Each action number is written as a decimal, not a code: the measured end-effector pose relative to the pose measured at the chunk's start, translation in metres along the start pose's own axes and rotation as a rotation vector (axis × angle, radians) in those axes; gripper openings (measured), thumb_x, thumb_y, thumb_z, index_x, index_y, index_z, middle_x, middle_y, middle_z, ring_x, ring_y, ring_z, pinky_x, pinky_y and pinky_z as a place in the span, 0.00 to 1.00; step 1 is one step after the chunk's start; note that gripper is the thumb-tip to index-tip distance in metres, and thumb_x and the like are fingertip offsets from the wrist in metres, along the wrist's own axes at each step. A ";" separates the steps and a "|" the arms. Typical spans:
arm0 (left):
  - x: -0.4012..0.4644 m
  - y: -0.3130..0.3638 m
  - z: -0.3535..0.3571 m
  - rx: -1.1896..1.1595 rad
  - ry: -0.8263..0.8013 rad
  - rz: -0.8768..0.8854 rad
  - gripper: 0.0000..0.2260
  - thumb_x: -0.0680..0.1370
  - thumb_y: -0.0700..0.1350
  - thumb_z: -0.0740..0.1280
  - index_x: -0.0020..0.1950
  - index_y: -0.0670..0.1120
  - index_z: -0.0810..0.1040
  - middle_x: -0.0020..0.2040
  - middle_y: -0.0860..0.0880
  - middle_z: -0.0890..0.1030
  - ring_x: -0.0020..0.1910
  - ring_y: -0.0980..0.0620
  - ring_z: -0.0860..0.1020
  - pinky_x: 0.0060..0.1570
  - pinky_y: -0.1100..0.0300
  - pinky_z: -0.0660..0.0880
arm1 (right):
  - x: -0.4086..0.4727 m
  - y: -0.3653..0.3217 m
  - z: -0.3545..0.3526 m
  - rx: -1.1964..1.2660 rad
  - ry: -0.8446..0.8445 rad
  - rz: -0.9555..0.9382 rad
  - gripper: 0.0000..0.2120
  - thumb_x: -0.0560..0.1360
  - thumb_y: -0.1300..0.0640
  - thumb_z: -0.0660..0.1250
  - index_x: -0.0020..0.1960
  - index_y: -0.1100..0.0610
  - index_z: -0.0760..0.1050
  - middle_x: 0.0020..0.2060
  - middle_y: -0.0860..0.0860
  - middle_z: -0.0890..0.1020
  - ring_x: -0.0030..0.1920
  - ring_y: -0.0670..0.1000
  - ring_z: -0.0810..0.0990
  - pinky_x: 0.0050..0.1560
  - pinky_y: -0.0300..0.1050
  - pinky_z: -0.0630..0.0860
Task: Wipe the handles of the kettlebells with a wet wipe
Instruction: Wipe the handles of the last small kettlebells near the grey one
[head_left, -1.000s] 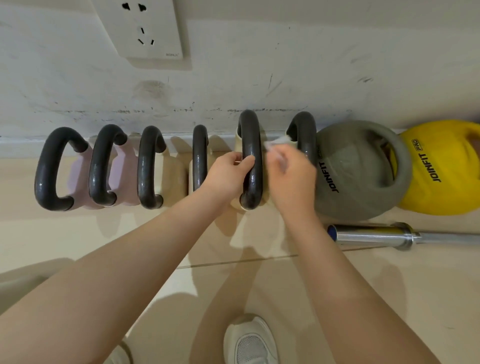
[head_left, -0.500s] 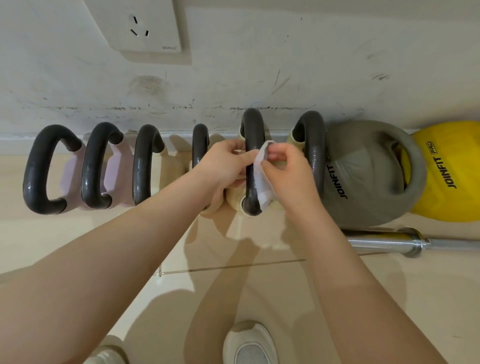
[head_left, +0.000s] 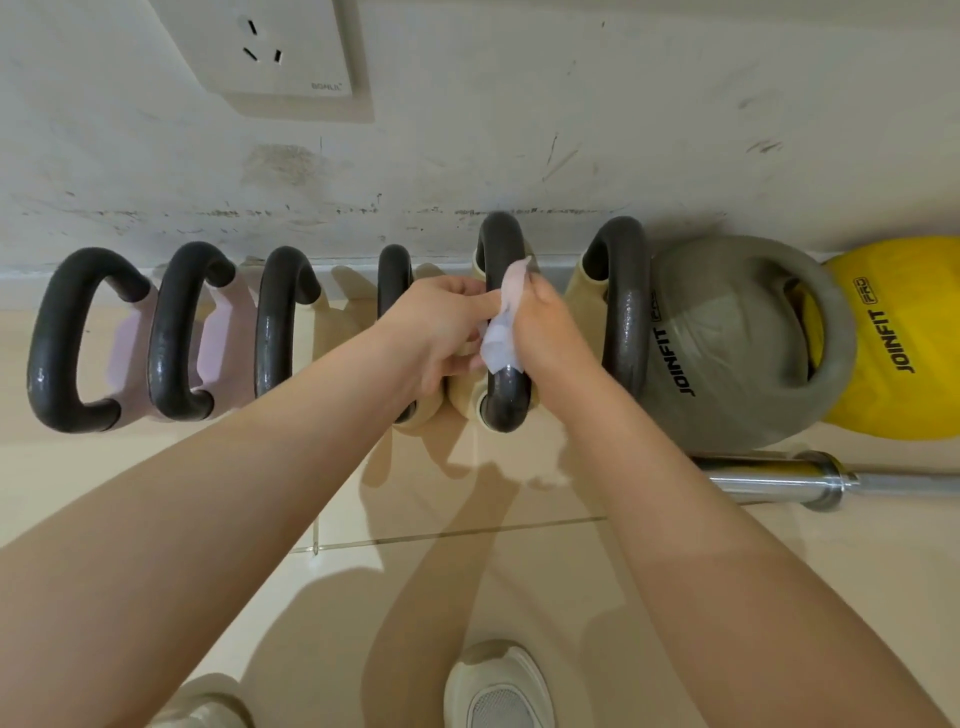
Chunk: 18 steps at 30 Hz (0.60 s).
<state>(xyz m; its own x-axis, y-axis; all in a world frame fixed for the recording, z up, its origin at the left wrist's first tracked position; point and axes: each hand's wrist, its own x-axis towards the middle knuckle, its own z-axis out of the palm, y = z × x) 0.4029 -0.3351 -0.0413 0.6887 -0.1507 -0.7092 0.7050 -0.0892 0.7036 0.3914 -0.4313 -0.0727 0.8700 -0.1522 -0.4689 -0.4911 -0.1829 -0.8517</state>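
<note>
Several kettlebells with dark grey handles stand in a row along the wall. The fifth handle (head_left: 502, 239) from the left belongs to a beige kettlebell. A white wet wipe (head_left: 503, 332) is draped over this handle's middle. My right hand (head_left: 553, 332) grips the wipe against the handle from the right. From the left, my left hand (head_left: 441, 332) holds the same handle, its fingers curled round the bar and touching the wipe. The handle's top curve and lower end stay visible; its middle is hidden by wipe and hands.
A grey JOINFIT kettlebell (head_left: 727, 343) and a yellow one (head_left: 904, 338) sit at the right. A steel barbell end (head_left: 779, 480) lies on the tile floor in front of them. Pink kettlebells (head_left: 218, 338) stand at the left. A wall socket (head_left: 270, 47) is above; my shoe (head_left: 498, 686) is below.
The wipe, first bunched in my right hand beside the handle, is now spread down over the handle's middle. Both hands have closed in around it. The view shifted slightly.
</note>
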 end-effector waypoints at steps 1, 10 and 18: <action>0.000 -0.001 0.001 -0.004 0.016 0.016 0.09 0.77 0.44 0.65 0.54 0.41 0.77 0.42 0.44 0.78 0.40 0.49 0.75 0.44 0.56 0.76 | -0.003 0.005 0.002 0.039 -0.006 0.021 0.15 0.81 0.48 0.49 0.54 0.54 0.70 0.46 0.52 0.75 0.50 0.53 0.75 0.56 0.53 0.73; 0.001 -0.011 -0.001 0.072 0.030 0.080 0.10 0.76 0.49 0.66 0.53 0.44 0.77 0.38 0.50 0.76 0.36 0.55 0.73 0.40 0.63 0.71 | -0.074 0.077 0.017 -0.062 0.075 -0.140 0.20 0.79 0.53 0.50 0.69 0.56 0.61 0.61 0.53 0.74 0.60 0.50 0.73 0.60 0.43 0.70; -0.017 -0.033 0.005 0.013 0.028 0.099 0.09 0.77 0.49 0.64 0.47 0.44 0.75 0.34 0.52 0.78 0.31 0.57 0.76 0.35 0.66 0.72 | -0.068 0.069 0.022 -0.028 0.190 -0.234 0.20 0.80 0.55 0.51 0.71 0.53 0.58 0.57 0.43 0.75 0.57 0.43 0.75 0.54 0.36 0.72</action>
<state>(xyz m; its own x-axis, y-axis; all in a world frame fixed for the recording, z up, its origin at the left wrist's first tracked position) 0.3670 -0.3340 -0.0519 0.7595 -0.1316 -0.6371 0.6312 -0.0877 0.7706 0.2994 -0.4119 -0.1047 0.9372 -0.2814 -0.2062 -0.2814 -0.2604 -0.9236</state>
